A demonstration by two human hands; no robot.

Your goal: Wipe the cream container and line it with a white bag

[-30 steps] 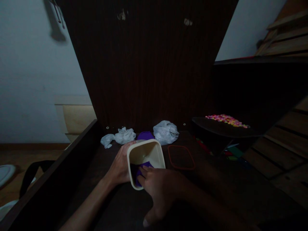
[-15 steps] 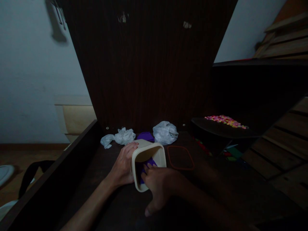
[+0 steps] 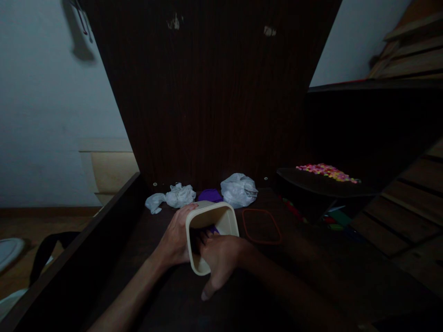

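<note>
A cream square plastic container (image 3: 226,220) is tipped on its side on the dark table, its mouth facing me. My left hand (image 3: 177,238) grips its left wall. The fingers of my right hand (image 3: 218,258) reach deep inside it, pressing on a purple cloth (image 3: 213,228) of which only a sliver shows; the thumb stays outside, below the rim.
Behind the container lie crumpled white plastic bags (image 3: 180,195) (image 3: 238,189) and a purple item (image 3: 209,195). A red-rimmed lid (image 3: 261,226) rests to the right. A dark tray with colourful small pieces (image 3: 327,172) sits further right. A tall dark wooden panel (image 3: 207,92) rises behind.
My right hand has pushed further into the container, covering most of the purple cloth. The container has tilted and shifted slightly under my left hand.
</note>
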